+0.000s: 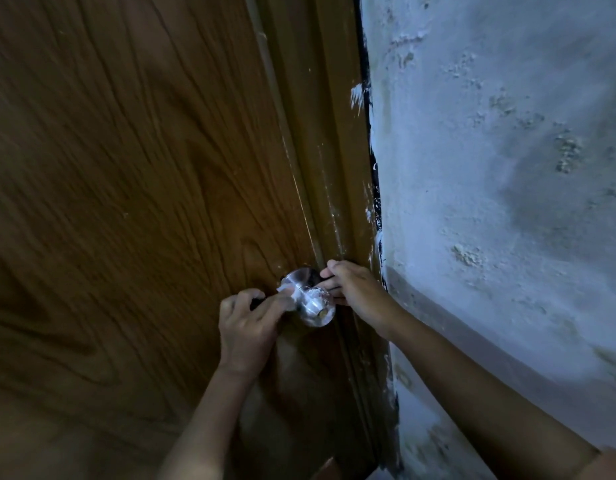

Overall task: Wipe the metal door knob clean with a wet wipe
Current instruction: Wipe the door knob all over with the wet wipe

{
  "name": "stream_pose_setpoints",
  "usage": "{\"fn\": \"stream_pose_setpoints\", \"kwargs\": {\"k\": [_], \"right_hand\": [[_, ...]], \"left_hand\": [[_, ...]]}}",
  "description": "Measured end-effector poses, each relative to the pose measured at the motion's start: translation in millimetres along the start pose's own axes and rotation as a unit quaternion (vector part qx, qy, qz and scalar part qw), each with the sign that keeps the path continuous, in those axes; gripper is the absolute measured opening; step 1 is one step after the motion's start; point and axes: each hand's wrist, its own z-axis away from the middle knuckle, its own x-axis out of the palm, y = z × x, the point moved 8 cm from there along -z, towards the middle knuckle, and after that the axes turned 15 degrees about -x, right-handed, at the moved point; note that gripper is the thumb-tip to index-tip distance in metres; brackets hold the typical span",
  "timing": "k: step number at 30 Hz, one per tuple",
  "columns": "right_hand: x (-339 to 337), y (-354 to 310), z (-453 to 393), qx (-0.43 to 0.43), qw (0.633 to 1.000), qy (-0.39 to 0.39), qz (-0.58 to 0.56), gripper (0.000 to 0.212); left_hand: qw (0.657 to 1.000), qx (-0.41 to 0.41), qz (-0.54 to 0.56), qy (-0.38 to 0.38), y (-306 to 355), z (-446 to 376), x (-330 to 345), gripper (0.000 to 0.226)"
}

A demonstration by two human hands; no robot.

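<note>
The left hand's (pixel 246 323) fingers pinch the wet wipe (pixel 288 291) against the metal door knob (pixel 311 299) on the wooden door (pixel 126 168). The right hand's (pixel 355 289) fingers curl around the knob's far side. The small wipe could slip loose, since only 2 fingertips seem to hold it.

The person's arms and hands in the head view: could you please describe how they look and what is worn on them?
Both forearms are bare, with no sleeves showing. The left hand and the right hand wear no gloves, and no watch, ring or bracelet shows. At the lower right corner, the edge of an orange-brown garment appears by the right upper arm.
</note>
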Motion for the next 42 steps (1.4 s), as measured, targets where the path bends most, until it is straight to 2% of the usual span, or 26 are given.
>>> {"fn": "stream_pose_setpoints", "kwargs": {"k": [4,11,17,19,25,29,34,39,42], "right_hand": [[0.7,-1.5,0.0,-0.001,1.0,-0.002,0.01,0.027],[1.4,-2.9,-0.3,-0.001,1.0,-0.001,0.001,0.026],[0.9,-1.8,0.0,-0.004,1.0,-0.002,0.005,0.026],[0.6,-1.7,0.0,-0.004,1.0,-0.005,0.009,0.026],[1.2,-0.9,-0.4,-0.002,1.0,-0.003,-0.004,0.025],[1.7,0.3,-0.7,0.002,1.0,-0.004,-0.009,0.025],[2.0,1.8,-0.4,0.007,1.0,0.002,-0.023,0.024],[2.0,2.6,1.6,0.017,0.999,0.006,-0.038,0.04],[3.2,2.0,3.1,0.011,1.0,-0.006,-0.011,0.046]], "left_hand": [[0.998,0.031,-0.02,-0.041,-0.2,19.9,3.6,0.024],[0.999,-0.047,-0.014,0.021,-12.5,-11.7,-13.9,0.01],[0.997,-0.075,-0.019,0.014,-10.7,-2.7,-7.3,0.01],[0.996,-0.085,-0.021,0.009,-12.9,6.0,-7.9,0.017],[0.999,-0.021,-0.049,0.007,-8.8,14.0,-13.1,0.015],[0.997,-0.038,-0.048,0.056,-7.9,-13.7,-19.3,0.008],[0.997,-0.042,-0.061,0.019,-2.2,-9.1,-4.8,0.01],[0.994,-0.088,-0.065,0.016,-7.6,2.6,-5.8,0.028],[0.993,-0.086,-0.077,0.008,-8.8,12.4,-9.5,0.012]]}}
